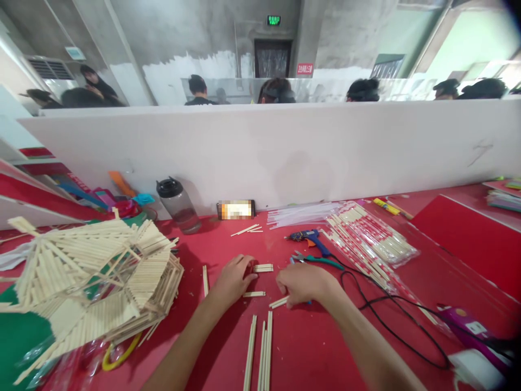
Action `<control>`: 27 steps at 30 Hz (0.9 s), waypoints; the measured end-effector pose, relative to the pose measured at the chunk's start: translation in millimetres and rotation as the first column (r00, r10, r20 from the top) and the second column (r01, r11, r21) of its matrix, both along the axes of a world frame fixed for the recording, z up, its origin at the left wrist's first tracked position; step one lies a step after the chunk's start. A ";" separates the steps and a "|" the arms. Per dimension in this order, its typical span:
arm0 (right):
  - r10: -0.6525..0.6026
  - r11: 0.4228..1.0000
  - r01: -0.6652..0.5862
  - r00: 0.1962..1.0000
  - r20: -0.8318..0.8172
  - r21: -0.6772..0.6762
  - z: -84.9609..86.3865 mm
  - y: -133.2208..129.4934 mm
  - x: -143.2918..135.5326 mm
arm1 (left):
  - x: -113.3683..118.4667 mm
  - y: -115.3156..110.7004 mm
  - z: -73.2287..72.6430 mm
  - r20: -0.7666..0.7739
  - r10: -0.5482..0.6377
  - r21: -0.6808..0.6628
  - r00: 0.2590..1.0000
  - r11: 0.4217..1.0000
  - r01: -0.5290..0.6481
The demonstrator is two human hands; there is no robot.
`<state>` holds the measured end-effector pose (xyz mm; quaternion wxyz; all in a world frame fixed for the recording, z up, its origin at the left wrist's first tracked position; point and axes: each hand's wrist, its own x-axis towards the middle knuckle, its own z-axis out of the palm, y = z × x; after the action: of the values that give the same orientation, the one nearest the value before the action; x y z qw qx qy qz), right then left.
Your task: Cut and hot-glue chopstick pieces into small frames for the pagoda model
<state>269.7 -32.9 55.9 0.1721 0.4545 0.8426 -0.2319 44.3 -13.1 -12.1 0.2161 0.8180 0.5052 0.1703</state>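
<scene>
On the red table, my left hand (237, 277) rests with thumb and fingers apart at the left end of a small bundle of short sticks (264, 267). Just below it lies another short stick piece (255, 294). My right hand (301, 282) is curled, its fingertips near a short pair of sticks (279, 302); whether it grips anything is hidden. Longer sticks (265, 350) lie upright in view between my forearms, and a few more (205, 279) are left of my left hand. Behind my right hand are green-handled pliers (323, 262) and a blue glue gun (311, 239).
A large stick model (97, 277) fills the left side. A bottle (179, 206) and a phone (236, 209) stand by the white partition (228, 152). Bagged sticks (374, 233), a black cable (391, 326) and a purple power strip (472, 331) are at right. People sit beyond.
</scene>
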 end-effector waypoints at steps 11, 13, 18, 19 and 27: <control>0.020 0.996 -0.005 0.986 -0.166 0.091 -5.5 14.7 9.2 | -27.9 6.4 28.3 0.097 -0.033 -0.079 0.995 0.996 0.041; 0.010 0.989 0.023 0.976 -0.217 0.149 -10.8 19.2 11.8 | -23.3 4.2 27.3 0.110 -0.094 -0.101 0.989 0.989 0.105; 0.044 0.953 0.018 0.980 -0.196 0.303 -22.8 18.5 2.1 | -14.2 2.5 15.6 0.052 -0.082 -0.104 0.995 0.991 0.087; 0.040 0.949 0.018 0.983 -0.178 0.315 -23.4 17.4 -0.6 | -13.6 2.5 13.6 0.050 -0.075 -0.099 0.996 0.992 0.080; 0.029 0.935 0.017 0.992 -0.125 0.355 -21.4 14.4 -10.6 | -14.7 2.2 9.6 0.089 -0.092 -0.088 0.992 0.991 0.100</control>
<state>259.1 -18.5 34.5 0.0335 0.4596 0.8814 -0.1039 29.6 -10.9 -2.4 0.2830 0.8226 0.4628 0.1705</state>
